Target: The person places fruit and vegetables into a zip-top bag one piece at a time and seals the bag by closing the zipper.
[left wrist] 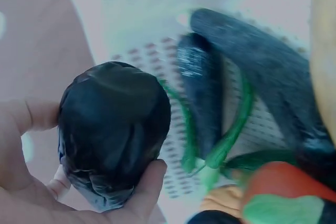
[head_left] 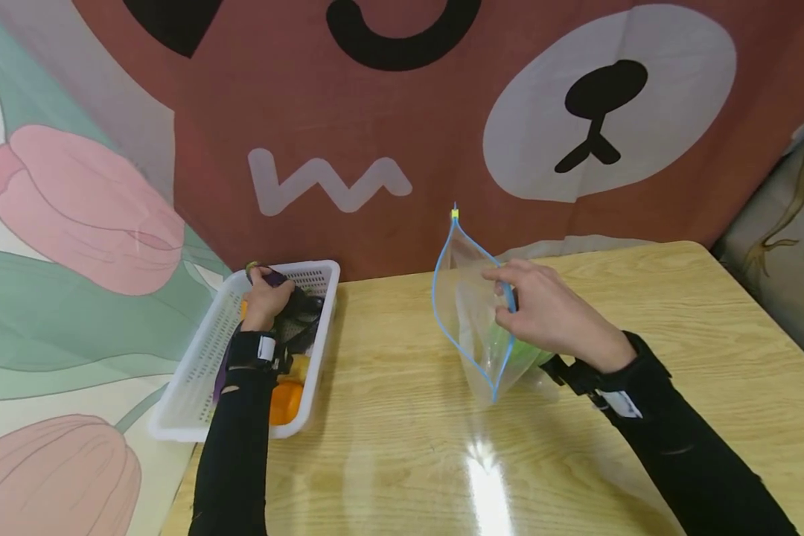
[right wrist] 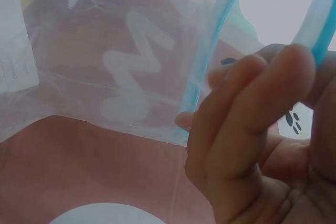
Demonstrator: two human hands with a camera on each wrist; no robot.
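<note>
My left hand (head_left: 266, 299) is over the white basket (head_left: 331, 313) and grips an eggplant (left wrist: 115, 135), dark purple with a green stem end. In the left wrist view its rounded body sits between thumb and fingers, above the basket's contents. My right hand (head_left: 552, 313) pinches the blue rim of a clear zip bag (head_left: 472, 327). The bag's mouth gapes toward the left, and a yellow slider (head_left: 455, 214) sits at its top corner. Something light green (head_left: 525, 356) shows through the plastic, partly hidden by the right hand.
Dark elongated vegetables (left wrist: 257, 72), green chili peppers (left wrist: 236, 124), a red vegetable (left wrist: 283, 182) and an orange one (head_left: 286, 403) lie in the basket. The basket stands at the wooden table's (head_left: 388, 447) left edge. A printed cloth (head_left: 375, 112) hangs behind the table.
</note>
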